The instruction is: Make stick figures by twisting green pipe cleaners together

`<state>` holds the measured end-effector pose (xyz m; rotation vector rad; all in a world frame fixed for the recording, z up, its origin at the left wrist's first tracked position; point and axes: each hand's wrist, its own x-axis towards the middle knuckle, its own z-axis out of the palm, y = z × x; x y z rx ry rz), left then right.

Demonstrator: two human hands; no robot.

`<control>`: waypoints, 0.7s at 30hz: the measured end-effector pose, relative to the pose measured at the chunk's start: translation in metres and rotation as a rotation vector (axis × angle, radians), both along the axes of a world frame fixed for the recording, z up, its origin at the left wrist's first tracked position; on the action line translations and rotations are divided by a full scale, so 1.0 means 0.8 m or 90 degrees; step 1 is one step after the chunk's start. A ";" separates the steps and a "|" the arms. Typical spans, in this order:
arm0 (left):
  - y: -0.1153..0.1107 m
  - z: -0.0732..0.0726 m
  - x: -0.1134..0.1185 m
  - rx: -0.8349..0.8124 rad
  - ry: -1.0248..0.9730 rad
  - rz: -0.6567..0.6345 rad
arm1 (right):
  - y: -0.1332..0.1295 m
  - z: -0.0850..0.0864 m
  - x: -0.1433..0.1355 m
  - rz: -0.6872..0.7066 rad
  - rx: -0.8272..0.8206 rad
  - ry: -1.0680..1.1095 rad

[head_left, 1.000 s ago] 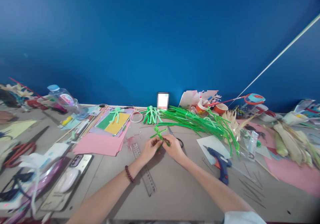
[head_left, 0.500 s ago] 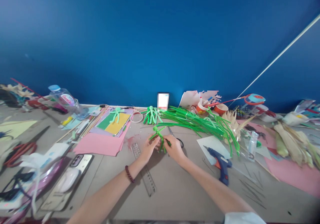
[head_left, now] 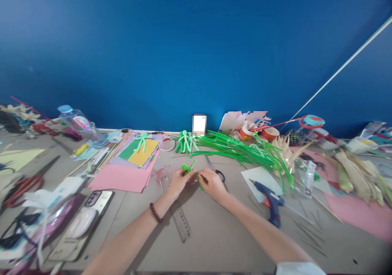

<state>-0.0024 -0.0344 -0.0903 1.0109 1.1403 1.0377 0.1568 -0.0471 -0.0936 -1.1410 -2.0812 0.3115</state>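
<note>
Both hands work on a small green pipe-cleaner figure (head_left: 190,167) over the middle of the table. My left hand (head_left: 180,182) is closed around its body, with the round head and one arm showing above the fingers. My right hand (head_left: 212,182) pinches a lower green strand of it, fingers pressed together. A clear ruler (head_left: 181,220) lies partly under my left forearm. Just behind my right hand are scissors (head_left: 219,174), partly hidden by it. Finished-looking green figures (head_left: 185,141) stand at the back, and another figure (head_left: 141,141) lies on coloured sheets.
Green pipe cleaners (head_left: 229,146) are heaped at the back right. A blue glue gun (head_left: 271,201) rests on white paper, with thin wires nearby. At left lie pink paper (head_left: 122,177), a phone (head_left: 82,226), red-handled scissors (head_left: 26,189) and a plastic bottle (head_left: 76,121).
The figure has tilted and sunk lower into my left hand, so less of it shows. My left hand has shifted slightly left, and my right hand grips it lower down.
</note>
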 end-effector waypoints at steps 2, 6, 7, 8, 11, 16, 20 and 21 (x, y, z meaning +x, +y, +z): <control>0.001 0.001 -0.001 0.012 0.022 -0.026 | -0.001 0.003 0.001 0.012 0.053 -0.061; 0.005 0.002 -0.005 0.048 0.074 -0.058 | -0.002 0.010 0.004 0.052 0.140 -0.175; 0.005 0.002 -0.006 0.056 0.083 -0.060 | -0.001 0.011 0.006 0.058 0.148 -0.187; 0.006 0.002 -0.006 0.060 0.088 -0.062 | -0.001 0.012 0.007 0.062 0.150 -0.193; 0.005 0.002 -0.006 0.045 0.090 -0.066 | 0.003 0.010 0.010 0.065 0.122 -0.146; 0.002 0.004 -0.002 0.008 0.008 -0.009 | 0.008 0.008 0.011 0.003 0.070 0.029; 0.004 0.003 -0.001 -0.014 -0.070 0.078 | 0.004 0.008 0.009 -0.094 0.106 0.070; 0.004 0.002 -0.001 -0.019 -0.083 0.095 | 0.002 0.008 0.008 -0.090 0.104 0.065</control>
